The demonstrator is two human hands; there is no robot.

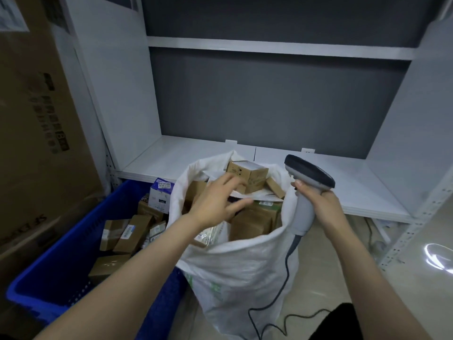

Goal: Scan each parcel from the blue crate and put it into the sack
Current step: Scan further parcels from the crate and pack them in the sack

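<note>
A white woven sack (235, 273) stands open on the floor, filled near its mouth with brown cardboard parcels (250, 223). My left hand (218, 201) hovers over the sack's mouth with fingers spread and nothing in it. My right hand (321, 204) grips a grey handheld barcode scanner (305, 192) just right of the sack, its cable trailing down to the floor. Left of the sack sits the blue crate (49, 278) with several brown parcels (133, 233) and a white-and-blue box (160, 195) inside.
White metal shelving (269, 155) with a grey back panel stands behind the sack, its lowest shelf at sack-top height. A large cardboard carton (36, 143) rises at the left beside the crate. The scanner cable (282, 317) loops across the tiled floor.
</note>
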